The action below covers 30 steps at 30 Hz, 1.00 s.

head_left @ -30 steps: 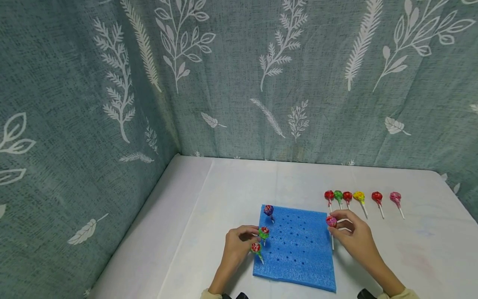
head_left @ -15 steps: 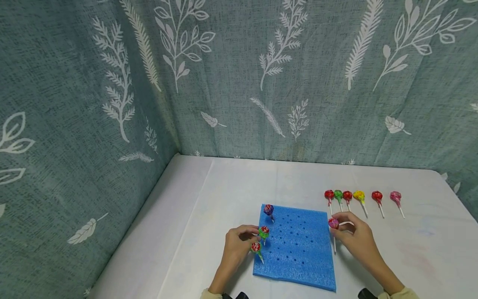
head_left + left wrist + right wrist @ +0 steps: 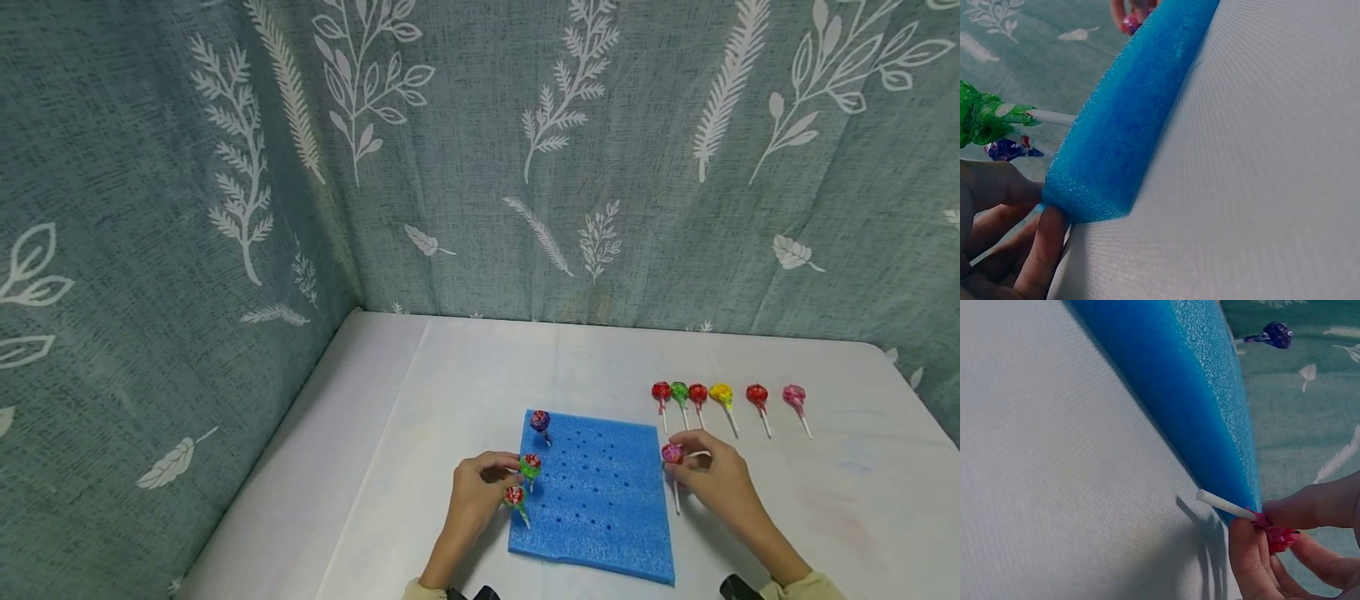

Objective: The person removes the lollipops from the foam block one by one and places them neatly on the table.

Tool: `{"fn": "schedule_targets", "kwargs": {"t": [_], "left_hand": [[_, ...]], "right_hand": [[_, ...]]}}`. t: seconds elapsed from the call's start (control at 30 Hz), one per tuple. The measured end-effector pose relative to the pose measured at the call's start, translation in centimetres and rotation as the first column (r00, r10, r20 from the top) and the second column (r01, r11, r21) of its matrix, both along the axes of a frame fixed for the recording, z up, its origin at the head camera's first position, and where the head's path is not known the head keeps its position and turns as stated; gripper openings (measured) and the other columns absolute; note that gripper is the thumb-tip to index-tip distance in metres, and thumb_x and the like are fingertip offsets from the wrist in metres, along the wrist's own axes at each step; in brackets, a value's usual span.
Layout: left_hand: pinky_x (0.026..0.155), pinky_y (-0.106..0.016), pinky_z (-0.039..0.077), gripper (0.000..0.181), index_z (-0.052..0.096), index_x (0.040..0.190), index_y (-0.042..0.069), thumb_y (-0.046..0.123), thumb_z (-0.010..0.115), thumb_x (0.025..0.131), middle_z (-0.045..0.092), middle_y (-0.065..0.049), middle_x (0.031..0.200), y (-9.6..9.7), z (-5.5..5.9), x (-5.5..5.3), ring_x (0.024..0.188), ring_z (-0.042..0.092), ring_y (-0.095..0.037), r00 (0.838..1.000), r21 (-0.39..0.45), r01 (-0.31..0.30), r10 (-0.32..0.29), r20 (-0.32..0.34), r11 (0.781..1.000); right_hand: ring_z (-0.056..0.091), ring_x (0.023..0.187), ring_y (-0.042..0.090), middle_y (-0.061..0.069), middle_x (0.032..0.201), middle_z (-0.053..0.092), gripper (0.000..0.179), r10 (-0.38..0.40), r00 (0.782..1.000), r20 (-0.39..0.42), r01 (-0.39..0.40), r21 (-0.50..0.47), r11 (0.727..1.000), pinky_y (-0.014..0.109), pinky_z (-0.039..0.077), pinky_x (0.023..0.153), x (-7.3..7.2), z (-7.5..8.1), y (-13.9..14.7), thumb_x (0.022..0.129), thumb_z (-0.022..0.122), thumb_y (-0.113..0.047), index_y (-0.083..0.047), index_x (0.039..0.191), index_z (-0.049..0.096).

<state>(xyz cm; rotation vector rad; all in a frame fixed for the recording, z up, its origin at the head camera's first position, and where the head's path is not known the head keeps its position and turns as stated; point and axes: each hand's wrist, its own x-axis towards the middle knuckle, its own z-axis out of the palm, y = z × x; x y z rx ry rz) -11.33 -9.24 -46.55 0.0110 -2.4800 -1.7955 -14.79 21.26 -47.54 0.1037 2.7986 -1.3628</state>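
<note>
A blue foam board (image 3: 592,546) with rows of small holes lies on the white table. Along its left side stand three lollipops: a purple one (image 3: 540,421) and two green-and-red ones, the middle lollipop (image 3: 531,465) and the near lollipop (image 3: 514,497). My left hand (image 3: 474,496) holds the board's left edge; in the left wrist view its fingertips (image 3: 1054,228) pinch the foam. Beyond the right edge, my right hand (image 3: 712,468) pinches a pink lollipop (image 3: 672,453) just below the candy. Its white stick (image 3: 1222,503) points down beside the board, apart from the holes.
Several lollipops lie in a row behind my right hand, among them a yellow lollipop (image 3: 722,394), a green lollipop (image 3: 679,392) and a pink lollipop (image 3: 794,396) at the right end. A patterned green curtain (image 3: 480,167) hangs at the back and left.
My right hand has moved slightly toward me and to the right with the pink lollipop, from over the board's right edge to just outside it. My left hand has stayed in place.
</note>
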Motion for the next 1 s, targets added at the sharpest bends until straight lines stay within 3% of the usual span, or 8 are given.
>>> {"fn": "schedule_targets", "kwargs": {"t": [0.1, 0.37, 1.0], "left_hand": [[0.067, -0.021, 0.051, 0.012, 0.072, 0.084, -0.002, -0.008, 0.073, 0.074, 0.07, -0.013, 0.093, -0.1, -0.6, -0.3, 0.077, 0.064, -0.024, 1.0, -0.004, -0.003, 0.003, 0.002, 1.0], [0.069, -0.021, 0.051, 0.014, 0.074, 0.086, 0.005, -0.002, 0.076, 0.074, 0.07, -0.004, 0.093, -0.6, -4.1, -1.5, 0.078, 0.064, -0.015, 1.0, 0.015, -0.012, 0.012, 0.015, 1.0], [0.07, -0.021, 0.051, 0.014, 0.074, 0.085, 0.006, -0.001, 0.077, 0.073, 0.07, -0.003, 0.092, -0.6, -4.1, -1.6, 0.077, 0.063, -0.014, 1.0, 0.025, -0.022, 0.022, 0.011, 0.999]], "right_hand": [[0.057, 0.077, 0.021, 0.018, 0.1, 0.06, 0.034, 0.01, 1.0, 0.024, -0.01, 0.011, 1.0, 0.02, 0.05, 0.057, -0.3, -0.1, 0.1, 0.081, 0.071, -0.004, 0.003, 0.111, 0.058], [0.056, 0.071, 0.019, 0.016, 0.092, 0.06, 0.036, 0.028, 0.998, 0.059, -0.03, 0.047, 0.998, 0.025, 0.051, 0.055, -0.7, -0.1, 0.1, 0.077, 0.073, -0.003, 0.008, 0.107, 0.057], [0.056, 0.065, 0.017, 0.02, 0.098, 0.061, 0.035, 0.079, 0.993, 0.082, -0.083, 0.04, 0.996, 0.028, 0.052, 0.052, -0.9, -0.1, 0.4, 0.08, 0.07, -0.003, 0.007, 0.111, 0.056]]}}
